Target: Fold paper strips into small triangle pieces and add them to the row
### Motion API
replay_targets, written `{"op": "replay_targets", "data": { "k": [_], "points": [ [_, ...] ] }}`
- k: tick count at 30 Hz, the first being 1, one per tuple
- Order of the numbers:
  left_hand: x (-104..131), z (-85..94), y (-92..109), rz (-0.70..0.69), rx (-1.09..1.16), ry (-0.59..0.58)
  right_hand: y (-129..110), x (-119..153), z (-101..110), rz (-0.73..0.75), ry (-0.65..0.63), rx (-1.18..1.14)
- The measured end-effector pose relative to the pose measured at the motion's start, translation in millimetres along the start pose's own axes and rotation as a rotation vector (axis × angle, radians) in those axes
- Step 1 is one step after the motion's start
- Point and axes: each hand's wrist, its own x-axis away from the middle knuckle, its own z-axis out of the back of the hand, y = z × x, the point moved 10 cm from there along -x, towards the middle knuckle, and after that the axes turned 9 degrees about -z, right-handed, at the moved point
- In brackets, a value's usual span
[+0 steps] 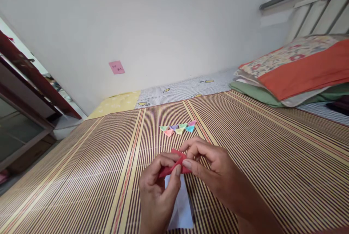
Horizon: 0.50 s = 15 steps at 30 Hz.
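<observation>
A small piece of red folded paper (174, 168) is held up between both my hands, just over the mat. My left hand (160, 183) pinches its left and lower part between thumb and fingers. At its right edge, my right hand (211, 163) grips with thumb and forefinger. Beneath the hands lies a white sheet of paper (181, 205), partly covered by my left hand. Beyond them, several small folded paper triangles (180, 131) in pastel colours sit close together in two rows, among them a blue triangle (190, 128) and a salmon-pink triangle (168, 132).
A striped bamboo mat (89, 176) covers the surface. Folded bedding (302, 70) is stacked at the right, beside a white slatted headboard (321, 16). On the white wall (174, 23) sticks a pink note (116, 67). A dark red door frame (32, 70) stands at the left.
</observation>
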Motion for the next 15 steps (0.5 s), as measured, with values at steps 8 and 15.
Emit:
{"op": "replay_targets", "data": {
  "k": [8,15],
  "points": [
    [8,6.1,-13,0.154,0.060,0.111,9,2,1,-0.074,0.030,-0.041],
    [5,2.2,-7,0.102,0.027,0.032,20,-2,4,-0.106,0.105,-0.105]
  ]
}}
